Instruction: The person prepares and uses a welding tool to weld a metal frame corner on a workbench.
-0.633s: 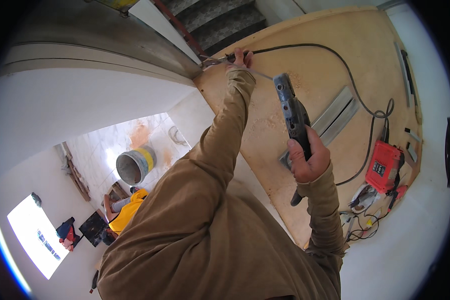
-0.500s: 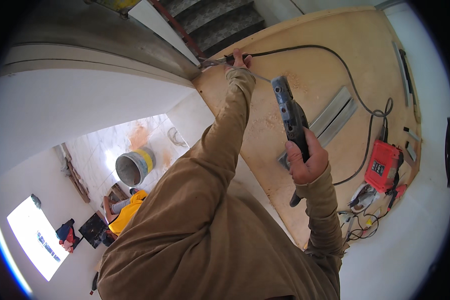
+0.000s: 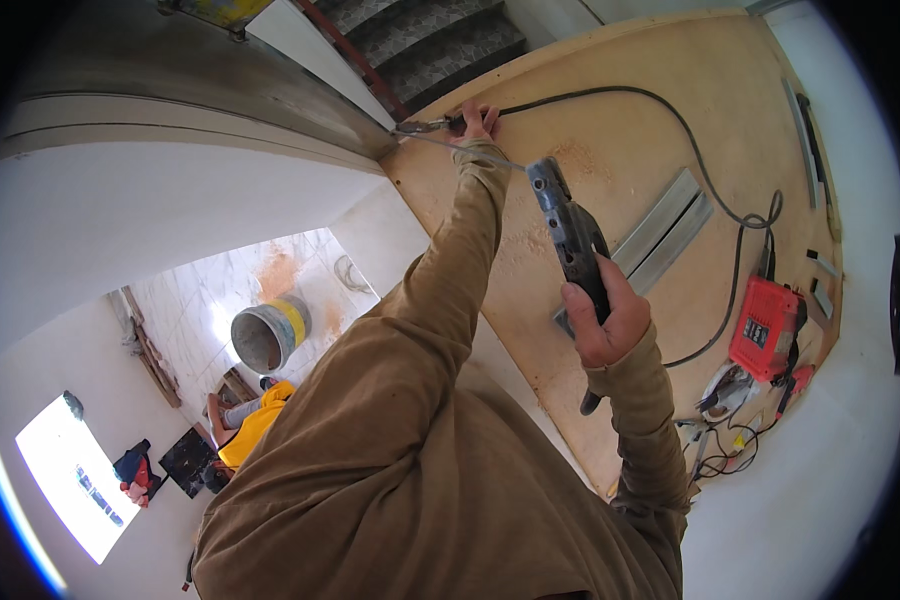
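Observation:
My right hand (image 3: 615,318) is closed round the black handle of a welding electrode holder (image 3: 558,215). A thin grey welding rod (image 3: 485,155) sticks out of its head and runs left, past my left wrist, toward the metal edge at the corner of the board. Up there my left hand (image 3: 478,124) grips a welding earth clamp (image 3: 428,127) by its dark handle. The clamp's jaws lie at the end of the grey metal beam (image 3: 310,125); whether they bite on it I cannot tell. A black cable (image 3: 620,90) leads off from the clamp.
A red welding machine (image 3: 765,325) sits on the wooden board (image 3: 530,350) at right, with tangled wires (image 3: 735,455) below it. Two grey metal bars (image 3: 660,238) lie mid-board. Stairs (image 3: 430,50) are beyond. Lower left are a bucket (image 3: 265,335) and a person in yellow (image 3: 255,425).
My right hand has shifted slightly left with the electrode holder, and the rod's tip has come nearer the beam end. My left hand stays on the clamp, moved only a little.

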Available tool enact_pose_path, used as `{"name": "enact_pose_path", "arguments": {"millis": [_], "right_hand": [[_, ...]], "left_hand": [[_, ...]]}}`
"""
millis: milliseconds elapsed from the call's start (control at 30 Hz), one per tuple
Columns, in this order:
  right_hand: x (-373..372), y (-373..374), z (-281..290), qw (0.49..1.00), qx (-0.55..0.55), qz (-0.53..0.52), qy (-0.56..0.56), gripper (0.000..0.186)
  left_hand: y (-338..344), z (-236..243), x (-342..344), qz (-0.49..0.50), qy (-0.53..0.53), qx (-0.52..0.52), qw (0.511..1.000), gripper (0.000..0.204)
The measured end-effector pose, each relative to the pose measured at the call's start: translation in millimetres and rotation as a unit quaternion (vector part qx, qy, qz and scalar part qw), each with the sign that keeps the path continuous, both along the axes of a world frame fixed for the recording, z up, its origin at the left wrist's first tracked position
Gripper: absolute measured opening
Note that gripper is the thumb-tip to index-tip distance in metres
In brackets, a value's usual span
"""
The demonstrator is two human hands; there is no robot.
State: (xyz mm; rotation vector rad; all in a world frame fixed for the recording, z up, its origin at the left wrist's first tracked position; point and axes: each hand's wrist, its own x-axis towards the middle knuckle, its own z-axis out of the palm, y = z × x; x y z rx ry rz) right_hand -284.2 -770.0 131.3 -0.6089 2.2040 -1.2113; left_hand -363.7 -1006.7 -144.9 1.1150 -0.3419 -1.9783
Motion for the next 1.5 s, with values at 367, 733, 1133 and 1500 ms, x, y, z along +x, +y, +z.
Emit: {"name": "enact_pose_path", "arguments": {"millis": [367, 733, 1133, 1500], "right_hand": [[2, 0, 0, 1.000, 0.002, 0.003, 0.009, 0.029], [1, -4, 2, 1.000, -0.001, 0.002, 0.015, 0.029], [0, -8, 4, 0.999, 0.007, 0.013, 0.032, 0.034], [-1, -8, 7, 1.000, 0.002, 0.012, 0.026, 0.030]], "left_hand": [[3, -2, 3, 0.018, 0.044, 0.003, 0.999, 0.024], [6, -7, -6, 0.070, -0.008, -0.015, 0.997, 0.029], [14, 6, -1, 0.088, 0.014, 0.010, 0.996, 0.034], [-6, -14, -15, 0.066, -0.004, 0.110, 0.992, 0.031]]}}
